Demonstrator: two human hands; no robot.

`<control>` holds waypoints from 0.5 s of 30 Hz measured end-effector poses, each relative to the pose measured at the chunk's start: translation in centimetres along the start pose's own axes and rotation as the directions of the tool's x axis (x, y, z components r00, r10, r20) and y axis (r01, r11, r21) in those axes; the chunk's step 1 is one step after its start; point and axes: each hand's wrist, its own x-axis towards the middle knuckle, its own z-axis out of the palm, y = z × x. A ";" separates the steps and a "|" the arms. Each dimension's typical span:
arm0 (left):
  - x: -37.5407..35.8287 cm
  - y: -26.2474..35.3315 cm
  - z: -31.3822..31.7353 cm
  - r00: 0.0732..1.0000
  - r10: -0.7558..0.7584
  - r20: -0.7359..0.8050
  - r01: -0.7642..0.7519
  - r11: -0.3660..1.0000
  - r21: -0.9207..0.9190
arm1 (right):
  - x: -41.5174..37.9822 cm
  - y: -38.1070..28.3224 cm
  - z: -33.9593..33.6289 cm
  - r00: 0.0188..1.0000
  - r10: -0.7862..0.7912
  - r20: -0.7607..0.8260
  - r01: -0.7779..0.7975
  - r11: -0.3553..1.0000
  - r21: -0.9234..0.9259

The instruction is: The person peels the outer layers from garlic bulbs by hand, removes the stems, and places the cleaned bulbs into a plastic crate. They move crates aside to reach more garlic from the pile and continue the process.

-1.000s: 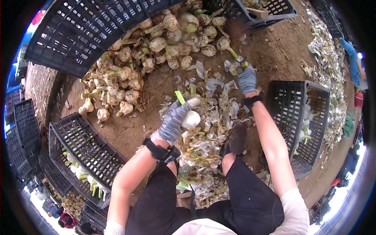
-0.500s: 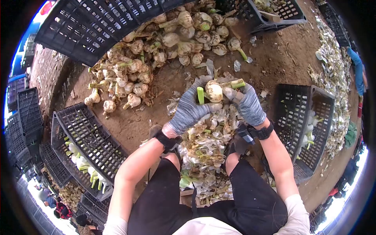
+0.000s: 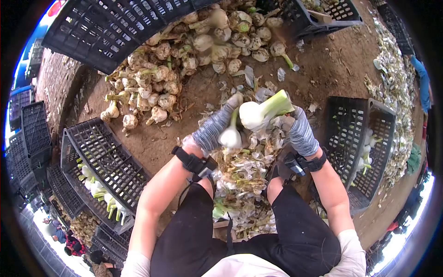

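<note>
Both my hands wear grey gloves and are held over a heap of loose peels. My left hand is closed around a white garlic bulb, which hangs with its green stem pointing up. In my right hand is a larger white garlic bulb; its thick green stem slants up to the right beside my fingers. The two bulbs are close together between my hands. Behind them lies a pile of dirty, brownish garlic on the soil.
A black crate with white garlic stands at my left, another at my right. Two more crates are at the top. Peels cover the ground at far right. People are at lower left.
The brownish bulb between my hands is no longer seen there; a clean white one shows in its place. The other bulb now hangs below my left fingers. My hands are slightly farther apart.
</note>
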 end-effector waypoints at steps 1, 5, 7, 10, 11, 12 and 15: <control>-0.2 0.2 0.2 0.913 0.299 -0.277 -0.193 0.915 0.353 | 0.1 -0.1 -0.2 1.000 -0.002 -0.001 0.002 1.000 -0.001; -1.8 1.5 1.4 0.784 0.616 -0.068 -0.463 0.655 0.597 | 0.3 -0.6 1.3 0.989 -0.149 0.005 0.148 0.978 -0.145; -1.0 1.1 2.6 0.747 0.664 -0.010 -0.529 0.604 0.595 | 0.2 -0.6 2.1 0.946 -0.319 -0.058 0.306 0.937 -0.165; 0.2 1.3 2.7 0.755 0.646 0.116 -0.173 0.026 0.985 | 0.2 -1.2 2.0 0.857 -0.495 0.148 0.475 0.644 -0.600; 0.3 1.3 2.5 0.754 0.647 0.116 -0.174 0.027 0.984 | 0.2 -0.9 1.8 0.856 -0.494 0.149 0.476 0.642 -0.601; 0.4 1.2 2.4 0.780 0.620 0.088 -0.185 0.094 0.978 | 0.2 -0.5 1.6 0.896 -0.435 0.087 0.400 0.707 -0.583; 0.2 0.9 2.4 0.814 0.580 0.013 -0.222 0.290 0.931 | 0.4 -0.6 1.5 0.963 -0.266 -0.030 0.232 0.885 -0.404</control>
